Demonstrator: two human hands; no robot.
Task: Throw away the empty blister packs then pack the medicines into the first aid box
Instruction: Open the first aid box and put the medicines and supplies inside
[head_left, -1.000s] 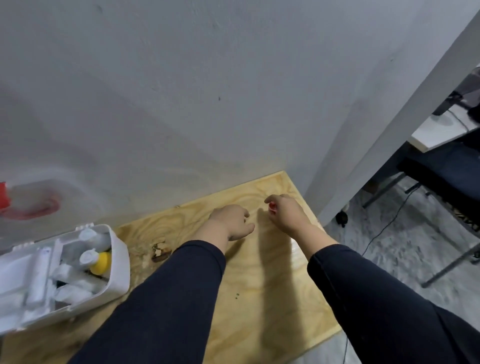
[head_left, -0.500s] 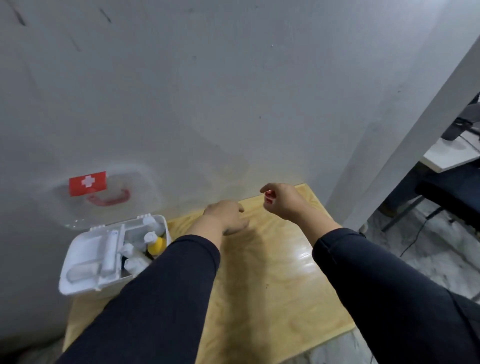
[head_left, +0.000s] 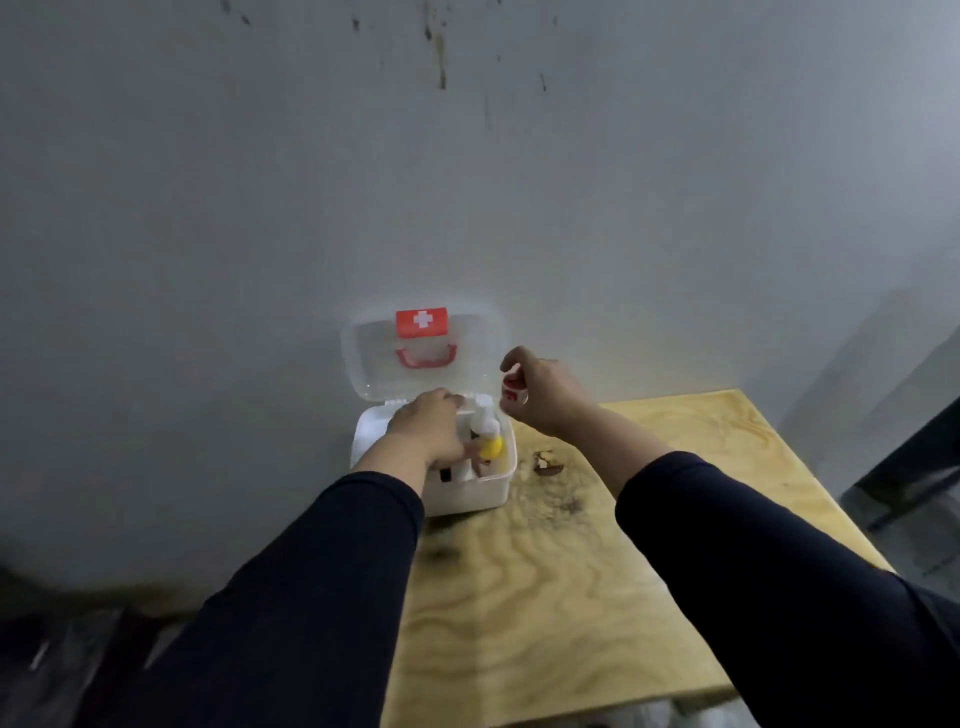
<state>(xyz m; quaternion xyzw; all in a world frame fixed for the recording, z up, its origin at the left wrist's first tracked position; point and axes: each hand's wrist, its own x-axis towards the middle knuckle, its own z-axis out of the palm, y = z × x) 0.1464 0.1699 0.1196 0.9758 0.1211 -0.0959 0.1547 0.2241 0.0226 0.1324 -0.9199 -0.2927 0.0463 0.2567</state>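
The white first aid box (head_left: 470, 493) stands open at the table's far left, its clear lid (head_left: 363, 358) with a red cross label leaning on the wall. White bottles and a yellow-capped bottle (head_left: 491, 448) fill it. My left hand (head_left: 428, 428) reaches down into the box among the bottles; whether it grips anything I cannot tell. My right hand (head_left: 540, 397) hovers just right of the box, fingers curled on a small red and white medicine item (head_left: 511, 389).
The plywood table (head_left: 649, 545) carries a dark stain and a small brown scrap (head_left: 545, 462) right of the box. A grey wall rises close behind. Dark furniture stands at the far right, and floor lies beyond the table's right edge.
The view swung left, bringing the box to the centre. My left hand moved from the bare table into the box. My right hand travelled left with the red item to the box's right side.
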